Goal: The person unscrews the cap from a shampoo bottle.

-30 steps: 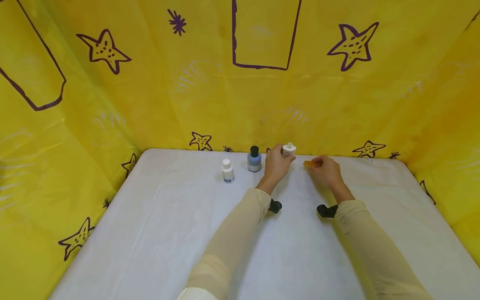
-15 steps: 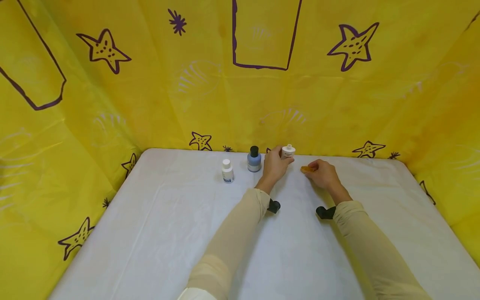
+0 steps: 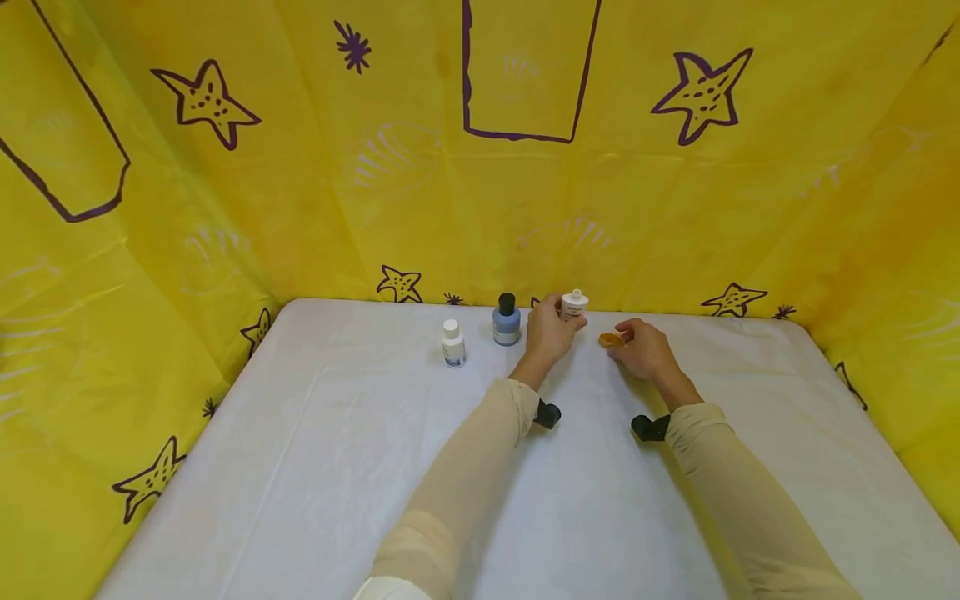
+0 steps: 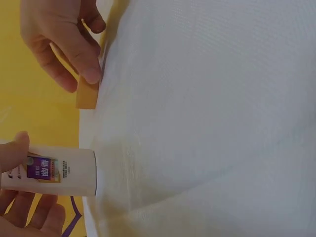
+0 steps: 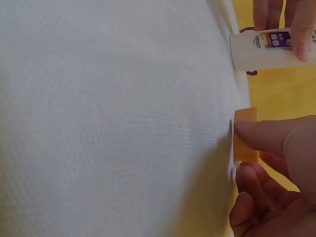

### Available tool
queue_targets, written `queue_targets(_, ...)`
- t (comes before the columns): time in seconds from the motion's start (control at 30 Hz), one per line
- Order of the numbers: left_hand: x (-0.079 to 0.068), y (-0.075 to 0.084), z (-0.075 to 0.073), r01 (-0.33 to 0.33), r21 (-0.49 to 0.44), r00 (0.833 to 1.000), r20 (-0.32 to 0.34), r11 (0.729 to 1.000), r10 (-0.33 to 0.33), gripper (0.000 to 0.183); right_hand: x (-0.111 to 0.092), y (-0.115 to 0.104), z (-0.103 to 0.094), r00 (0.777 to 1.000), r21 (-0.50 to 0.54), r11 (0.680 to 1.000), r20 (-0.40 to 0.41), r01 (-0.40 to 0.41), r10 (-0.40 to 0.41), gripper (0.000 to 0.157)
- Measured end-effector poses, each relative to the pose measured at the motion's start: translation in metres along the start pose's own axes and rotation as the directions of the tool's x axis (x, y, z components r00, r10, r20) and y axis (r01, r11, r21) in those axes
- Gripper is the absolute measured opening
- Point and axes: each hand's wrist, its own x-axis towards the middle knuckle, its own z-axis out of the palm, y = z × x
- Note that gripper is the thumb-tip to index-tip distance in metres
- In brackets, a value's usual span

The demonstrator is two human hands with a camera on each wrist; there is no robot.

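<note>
My left hand [image 3: 549,337] grips a white bottle [image 3: 574,305] by its upper part. No cap sits on its narrow neck, and a purple label shows on the bottle's side [image 4: 54,170] in the left wrist view. To its right, my right hand [image 3: 647,348] pinches an orange cap [image 3: 611,340] between thumb and fingers. The right wrist view has the thumb [image 5: 252,133] lying across the cap, down against the white cloth. Left of my left hand stand a blue bottle [image 3: 507,325] with a black cap and a small white bottle [image 3: 453,346] with a white cap.
A white cloth covers the table [image 3: 337,467]. Yellow sheeting [image 3: 300,167] with drawn starfish hangs behind the table and at both sides. Black mounts [image 3: 651,427] are worn at both wrists.
My right hand has moved slightly left and down toward the tabletop with the orange cap. My left hand has hardly shifted and still holds the white bottle.
</note>
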Motion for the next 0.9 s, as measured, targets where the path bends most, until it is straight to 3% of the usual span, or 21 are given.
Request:
queue_targets(0.23, -0.004, 0.006, -0.011, -0.085, 0.084, 0.995, -0.042, 0.993, 0.089, 0.073, -0.008, -0.013, -0.010, 1.000, -0.009, 1.000, 0.022, -0.023, 0.023, 0.062)
queue_targets(0.47, -0.012, 0.019, -0.025, -0.225, 0.181, 0.965, -0.097, 0.957, 0.245, 0.083, -0.021, -0.037, -0.028, 0.997, -0.001, 0.998, -0.044, 0.069, -0.069, 0.066)
queue_targets(0.6, -0.017, 0.021, -0.036, -0.306, 0.275, 0.923, -0.149, 0.912, 0.355, 0.081, -0.029, -0.051, -0.034, 0.989, -0.019, 0.991, -0.074, 0.130, -0.131, 0.060)
queue_targets(0.73, -0.019, 0.016, -0.046, -0.375, 0.360, 0.856, -0.220, 0.854, 0.468, 0.077, -0.036, -0.066, -0.038, 0.979, -0.028, 0.985, -0.101, 0.172, -0.174, 0.055)
queue_targets(0.83, -0.019, 0.010, -0.052, -0.385, 0.363, 0.825, -0.275, 0.848, 0.493, 0.076, -0.040, -0.076, -0.039, 0.969, -0.023, 0.977, -0.125, 0.213, -0.214, 0.053)
queue_targets(0.9, -0.019, 0.006, -0.055, -0.376, 0.341, 0.823, -0.305, 0.862, 0.480, 0.075, -0.043, -0.082, -0.040, 0.961, -0.023, 0.971, -0.142, 0.237, -0.238, 0.052)
